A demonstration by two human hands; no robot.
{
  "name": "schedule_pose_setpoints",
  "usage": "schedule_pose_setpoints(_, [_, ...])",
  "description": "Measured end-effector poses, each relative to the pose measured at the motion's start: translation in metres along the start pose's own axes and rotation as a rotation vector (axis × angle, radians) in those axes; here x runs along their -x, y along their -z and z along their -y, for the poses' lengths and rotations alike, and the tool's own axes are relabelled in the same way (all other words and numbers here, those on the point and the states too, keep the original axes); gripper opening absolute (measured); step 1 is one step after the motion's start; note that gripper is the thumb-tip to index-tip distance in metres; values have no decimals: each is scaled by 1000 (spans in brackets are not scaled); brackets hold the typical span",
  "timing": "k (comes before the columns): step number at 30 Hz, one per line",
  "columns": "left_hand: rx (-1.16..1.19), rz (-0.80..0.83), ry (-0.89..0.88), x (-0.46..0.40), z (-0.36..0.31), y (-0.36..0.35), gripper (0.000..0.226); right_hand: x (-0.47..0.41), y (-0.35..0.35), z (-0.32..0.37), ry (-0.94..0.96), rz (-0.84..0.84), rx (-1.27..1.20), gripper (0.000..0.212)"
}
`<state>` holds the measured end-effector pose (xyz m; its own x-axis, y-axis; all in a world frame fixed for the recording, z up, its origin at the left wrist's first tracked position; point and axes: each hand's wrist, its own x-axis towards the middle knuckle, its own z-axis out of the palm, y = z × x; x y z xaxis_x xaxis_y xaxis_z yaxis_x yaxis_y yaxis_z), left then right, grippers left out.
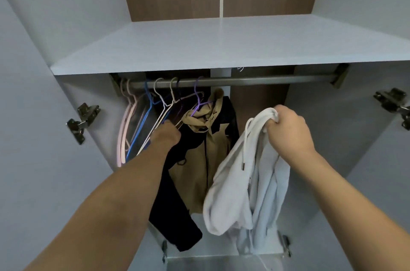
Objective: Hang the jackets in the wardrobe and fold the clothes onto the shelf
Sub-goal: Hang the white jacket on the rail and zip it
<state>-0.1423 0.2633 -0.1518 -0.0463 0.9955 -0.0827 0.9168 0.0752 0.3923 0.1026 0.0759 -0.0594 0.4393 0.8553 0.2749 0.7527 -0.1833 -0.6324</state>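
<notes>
Right now your right hand (288,130) is fisted tight round a bunched fold of the white hooded jacket (248,184), which dangles free below the rail (244,80), toward its right half, with one drawstring hanging down the front. Your left hand (167,134) has reached in among the spare wire hangers (142,119) bunched at the rail's left end. It sits against the lower bars of the pale ones, but the knuckles face you and the fingers are hidden, so you cannot tell whether they have closed on a hanger or are only touching.

Just right of those hangers, a tan and black jacket (199,155) is already up on a purple hanger (198,99), its black sleeve trailing down. The shelf (199,48) above the rail is bare where it shows.

Judging from this, the hangers are the trouble. They are thin, crowded and overlapping, so pulling one out could drag its neighbours along or unhook them from the rail. Your forearm lies close beside the hung jacket; a careless pull might sweep it off its hanger or snag its cord. The white jacket is held by a single handful, so its weight could slip through, and the loose drawstring could catch as you thread the hanger one-handed.
</notes>
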Motion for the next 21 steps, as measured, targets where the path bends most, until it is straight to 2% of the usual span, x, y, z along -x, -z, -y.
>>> schedule_pose_setpoints(6, [174, -141, -46, -14, 2, 2, 26, -7, -13, 3, 3, -16, 4, 12])
schedule_pose_setpoints(10, [179, -260, -41, 0, 6, 13, 20, -8, -19, 2, 14, -14, -23, 11])
schedule_pose_setpoints(14, [63, -239, -38, 15, 0, 37, 22, -4, -25, 2, 32, 20, -74, 12])
schedule_pose_setpoints(21, [98, -202, 26, 32, -34, 83, 32, -2, -11, -4, 78, 46, -86, 14])
